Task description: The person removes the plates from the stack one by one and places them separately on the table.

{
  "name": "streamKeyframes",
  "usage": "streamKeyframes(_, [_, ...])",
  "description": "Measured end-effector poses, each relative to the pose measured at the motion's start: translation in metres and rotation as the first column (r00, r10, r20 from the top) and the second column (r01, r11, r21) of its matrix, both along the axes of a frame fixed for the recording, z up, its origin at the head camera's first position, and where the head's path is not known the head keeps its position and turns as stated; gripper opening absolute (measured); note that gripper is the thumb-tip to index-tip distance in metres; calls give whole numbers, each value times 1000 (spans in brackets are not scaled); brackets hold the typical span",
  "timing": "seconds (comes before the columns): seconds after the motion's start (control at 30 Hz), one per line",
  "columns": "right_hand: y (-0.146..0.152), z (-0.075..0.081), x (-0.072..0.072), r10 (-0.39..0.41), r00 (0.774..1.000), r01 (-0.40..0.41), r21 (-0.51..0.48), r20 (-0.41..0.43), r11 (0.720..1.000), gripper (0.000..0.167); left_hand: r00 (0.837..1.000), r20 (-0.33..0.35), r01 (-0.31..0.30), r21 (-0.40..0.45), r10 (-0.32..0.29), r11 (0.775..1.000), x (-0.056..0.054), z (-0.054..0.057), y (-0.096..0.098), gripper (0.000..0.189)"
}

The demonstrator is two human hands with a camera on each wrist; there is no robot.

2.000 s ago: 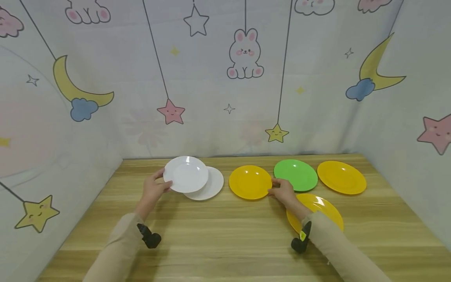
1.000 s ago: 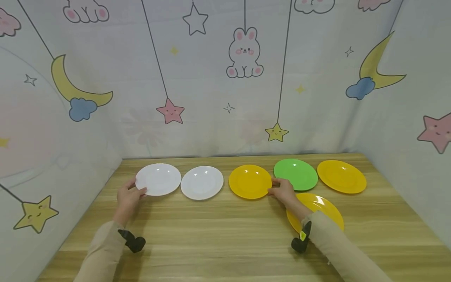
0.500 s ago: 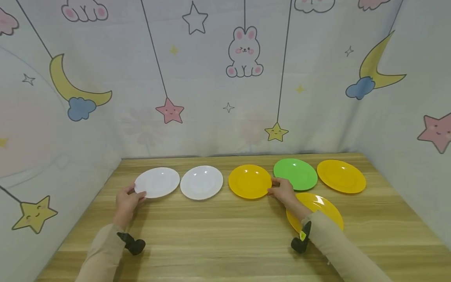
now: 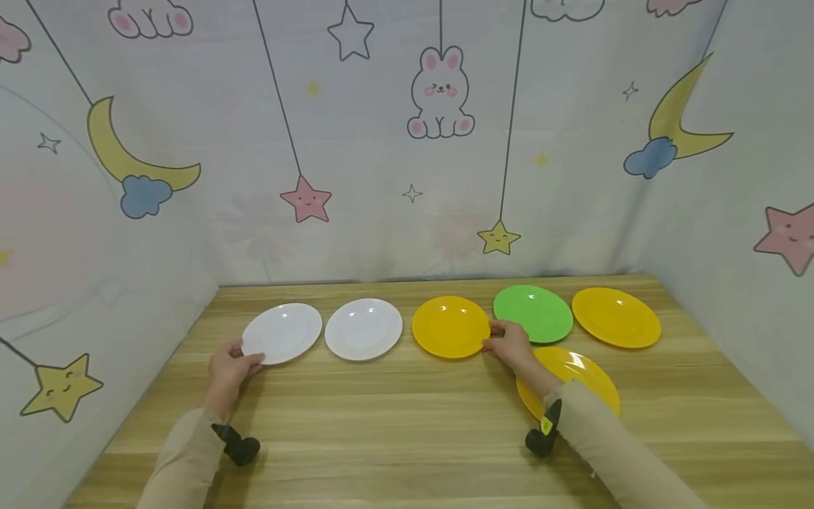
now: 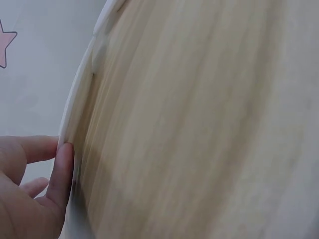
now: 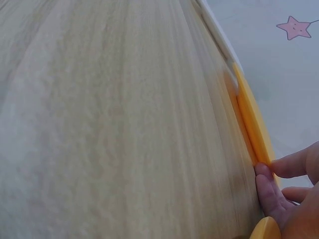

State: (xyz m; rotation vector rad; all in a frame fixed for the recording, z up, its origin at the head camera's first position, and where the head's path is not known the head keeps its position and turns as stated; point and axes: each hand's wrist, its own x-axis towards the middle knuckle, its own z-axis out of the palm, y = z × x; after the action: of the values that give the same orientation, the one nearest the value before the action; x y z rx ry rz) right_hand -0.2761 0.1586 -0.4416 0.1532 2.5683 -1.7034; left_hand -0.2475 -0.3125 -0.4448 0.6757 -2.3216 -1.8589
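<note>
At the far left of the table, my left hand (image 4: 230, 369) pinches the near-left rim of a white plate (image 4: 282, 334). In the left wrist view, thumb and finger meet on that plate's edge (image 5: 75, 102). A second white plate (image 4: 364, 329) lies just to its right. My right hand (image 4: 510, 346) pinches the right rim of a yellow plate (image 4: 451, 327) in the middle of the row. The right wrist view shows the thumb and a finger on this yellow rim (image 6: 256, 124).
Behind my right hand lies a green plate (image 4: 533, 314), with another yellow plate (image 4: 616, 318) at the far right. A third yellow plate (image 4: 575, 378) sits partly under my right forearm. A printed curtain (image 4: 375, 141) rises behind the wooden table (image 4: 381, 438).
My left hand has carried the white plate leftward from over the second white plate to the far left and lowered it, turning it slightly. The right hand has stayed on the yellow plate.
</note>
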Motion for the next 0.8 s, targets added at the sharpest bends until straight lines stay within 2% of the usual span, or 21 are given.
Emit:
streamKeyframes(0.23, [0, 0, 0, 3, 1000, -3, -10, -4, 1000, 51, 1000, -14, 7, -32, -8, 999, 0, -1, 0, 70])
streamKeyframes(0.43, [1, 1, 0, -1, 1000, 1, -11, 2, 1000, 51, 1000, 16, 24, -116, -22, 993, 0, 1, 0, 67])
streamKeyframes(0.8, [1, 2, 0, -6, 1000, 7, -30, 12, 1000, 51, 998, 52, 44, -200, -34, 979, 2, 1, -1, 67])
